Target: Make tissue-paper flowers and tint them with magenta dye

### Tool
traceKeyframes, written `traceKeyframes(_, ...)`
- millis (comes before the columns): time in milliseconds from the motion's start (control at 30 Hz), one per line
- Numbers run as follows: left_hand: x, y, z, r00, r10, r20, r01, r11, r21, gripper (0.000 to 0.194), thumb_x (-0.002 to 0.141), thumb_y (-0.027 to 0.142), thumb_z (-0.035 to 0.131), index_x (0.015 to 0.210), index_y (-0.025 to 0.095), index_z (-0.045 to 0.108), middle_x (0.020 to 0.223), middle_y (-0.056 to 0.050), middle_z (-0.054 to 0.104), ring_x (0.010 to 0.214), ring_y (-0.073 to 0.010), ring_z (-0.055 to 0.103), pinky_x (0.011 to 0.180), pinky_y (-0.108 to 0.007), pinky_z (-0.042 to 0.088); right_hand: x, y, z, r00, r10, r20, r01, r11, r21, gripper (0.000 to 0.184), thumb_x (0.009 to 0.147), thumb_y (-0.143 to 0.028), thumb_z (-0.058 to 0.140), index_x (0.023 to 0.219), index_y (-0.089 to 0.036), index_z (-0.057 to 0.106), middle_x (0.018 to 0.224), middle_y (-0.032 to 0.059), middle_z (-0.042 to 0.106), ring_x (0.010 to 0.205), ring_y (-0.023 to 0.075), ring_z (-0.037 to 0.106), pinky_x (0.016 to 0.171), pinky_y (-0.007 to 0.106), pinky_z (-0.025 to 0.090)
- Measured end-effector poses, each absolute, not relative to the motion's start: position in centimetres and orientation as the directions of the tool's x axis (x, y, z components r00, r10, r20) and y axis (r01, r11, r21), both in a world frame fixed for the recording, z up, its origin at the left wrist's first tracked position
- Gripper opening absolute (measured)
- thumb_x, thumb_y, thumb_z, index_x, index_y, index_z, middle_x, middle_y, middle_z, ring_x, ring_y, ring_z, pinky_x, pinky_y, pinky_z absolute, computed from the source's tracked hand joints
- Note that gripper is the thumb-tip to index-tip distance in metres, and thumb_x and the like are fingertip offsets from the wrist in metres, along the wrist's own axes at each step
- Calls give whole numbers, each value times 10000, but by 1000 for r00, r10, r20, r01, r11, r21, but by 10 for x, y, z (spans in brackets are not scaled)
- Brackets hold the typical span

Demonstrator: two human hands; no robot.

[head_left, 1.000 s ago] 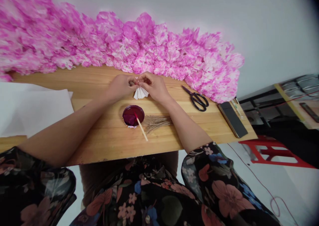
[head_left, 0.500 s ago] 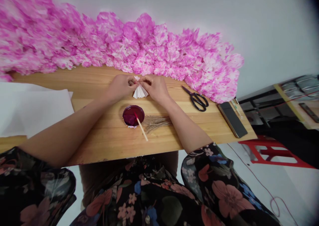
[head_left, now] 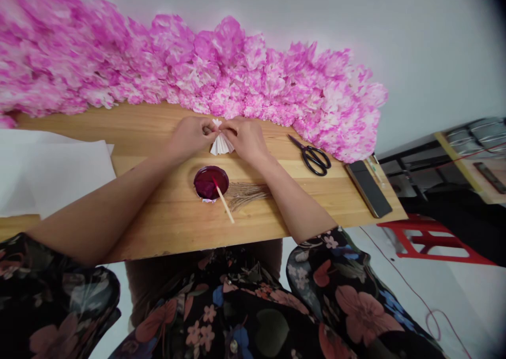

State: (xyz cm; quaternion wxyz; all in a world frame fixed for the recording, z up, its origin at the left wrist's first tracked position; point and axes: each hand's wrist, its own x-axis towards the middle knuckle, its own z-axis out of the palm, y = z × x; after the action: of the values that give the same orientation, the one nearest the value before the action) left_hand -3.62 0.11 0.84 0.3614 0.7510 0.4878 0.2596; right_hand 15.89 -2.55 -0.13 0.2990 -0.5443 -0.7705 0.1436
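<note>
A white piece of pleated paper [head_left: 222, 145] is pinched at its middle, with its folds fanning out below and a smaller fan above. My left hand [head_left: 192, 135] is closed on it from the left, thumb and fingertips together. From the right, my right hand [head_left: 245, 137] grips the same narrow waist, its fingers partly covering it. Just nearer to me is a round dish of dark magenta dye [head_left: 211, 183], with a wooden stick [head_left: 225, 205] leaning out of it. A bundle of thin brown wires or stems [head_left: 249, 194] lies beside the dish, partly under my right forearm.
Pink and white paper flowers [head_left: 237, 85] are heaped along the table's back. White paper sheets [head_left: 75, 174] lie at left. Black-handled scissors [head_left: 314, 158] and a dark phone [head_left: 369, 189] lie on the wooden table [head_left: 158, 232] at right. A red stool [head_left: 435, 243] stands on the floor.
Both hands keep hold of the pleated paper in nearly the same place. The whole view has shifted very slightly.
</note>
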Motion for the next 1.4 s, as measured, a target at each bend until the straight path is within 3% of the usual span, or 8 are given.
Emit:
traceKeyframes(233,-36,1,7,407,911,66,526,-293,798,113,876,294,671,834,206,728,786,-28,747,768,-191,657,738,-282,447,160,-22,-5,-252,931,266,784,357,-507,225,1074,-215,611,963,-224,806,941,78,717,880,237,613,874,377,473)
traceKeyframes(533,-37,0,8,434,896,95,559,-350,752,76,885,266,658,887,208,709,763,-9,718,720,-177,631,700,-284,412,156,-22,0,-237,954,183,813,298,-500,187,1089,-157,564,956,-217,680,1023,78,706,980,246,632,897,360,451)
traceKeyframes(733,-39,2,6,423,899,114,553,-355,754,65,860,259,677,845,198,692,755,-4,707,685,-154,594,677,-279,405,157,-24,0,-229,950,212,789,309,-531,240,1098,-139,511,892,-226,599,1007,73,700,981,240,621,898,355,433)
traceKeyframes(967,-43,5,-1,431,886,173,545,-408,732,150,890,326,676,862,211,768,824,-34,770,735,-183,641,684,-294,409,157,-25,2,-211,952,222,756,303,-581,238,1091,-141,520,876,-236,556,996,67,694,972,229,612,902,355,418)
traceKeyframes(1400,-35,-3,8,398,899,180,571,-397,719,74,865,256,646,801,222,656,708,-5,671,665,-166,581,676,-305,396,160,-23,0,-200,941,273,712,331,-619,201,1068,-147,596,886,-231,601,994,46,714,963,218,623,898,355,428)
